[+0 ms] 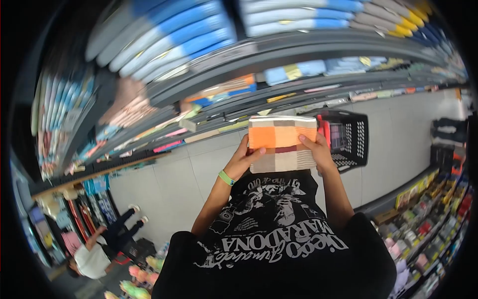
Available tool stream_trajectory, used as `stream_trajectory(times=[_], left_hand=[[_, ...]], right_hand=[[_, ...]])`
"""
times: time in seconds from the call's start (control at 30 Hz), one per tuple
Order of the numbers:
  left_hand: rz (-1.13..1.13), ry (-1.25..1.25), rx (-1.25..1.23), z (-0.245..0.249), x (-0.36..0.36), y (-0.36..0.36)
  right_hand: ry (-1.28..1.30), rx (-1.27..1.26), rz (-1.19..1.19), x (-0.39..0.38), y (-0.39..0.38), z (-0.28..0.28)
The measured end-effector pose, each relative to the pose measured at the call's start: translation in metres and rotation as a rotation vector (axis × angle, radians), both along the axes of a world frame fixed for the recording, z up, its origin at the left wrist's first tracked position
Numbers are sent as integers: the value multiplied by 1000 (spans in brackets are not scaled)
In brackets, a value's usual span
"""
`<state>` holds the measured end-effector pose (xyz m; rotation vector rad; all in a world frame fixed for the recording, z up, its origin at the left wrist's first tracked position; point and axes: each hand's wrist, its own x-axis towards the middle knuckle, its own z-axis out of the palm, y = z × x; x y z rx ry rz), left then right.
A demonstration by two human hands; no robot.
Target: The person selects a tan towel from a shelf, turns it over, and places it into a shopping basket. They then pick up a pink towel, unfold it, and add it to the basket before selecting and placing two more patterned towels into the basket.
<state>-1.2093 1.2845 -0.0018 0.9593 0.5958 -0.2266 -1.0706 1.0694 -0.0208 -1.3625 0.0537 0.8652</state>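
Note:
A folded checked towel (284, 158), in orange, beige, brown and dark red, is held flat in front of my chest. My left hand (244, 157) grips its left edge, thumb on top, with a green band on the wrist. On the opposite edge my right hand (319, 152) is closed the same way, its thumb pressing on the towel. The fingers beneath it are hidden. Just to the right, partly behind the towel, a black shopping basket (359, 142) with red parts has a dark checked item (339, 137) inside.
Shelves (209, 112) of folded goods run across the front, with grey and blue stacks (184, 42) on top. More packed shelves (428, 239) line the right rear. A person (107, 251) in a white top is at the lower left; another person (444, 129) stands far right.

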Motion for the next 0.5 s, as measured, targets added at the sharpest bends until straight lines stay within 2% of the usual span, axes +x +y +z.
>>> stream_trajectory(times=[0.07, 0.2, 0.27, 0.4, 0.5], left_hand=[[-81, -153, 258, -8, 12, -21], [-222, -74, 265, -24, 44, -52], [-305, -47, 376, -27, 61, -71], [-485, 30, 437, -35, 96, -105], [-542, -4, 511, -46, 126, -135]], right_hand=[[47, -14, -54, 8, -19, -3], [28, 29, -86, 16, -67, -27], [100, 40, -101, 16, -92, -35], [201, 147, -164, 13, -144, -52], [285, 216, -229, 3, -182, -68]])
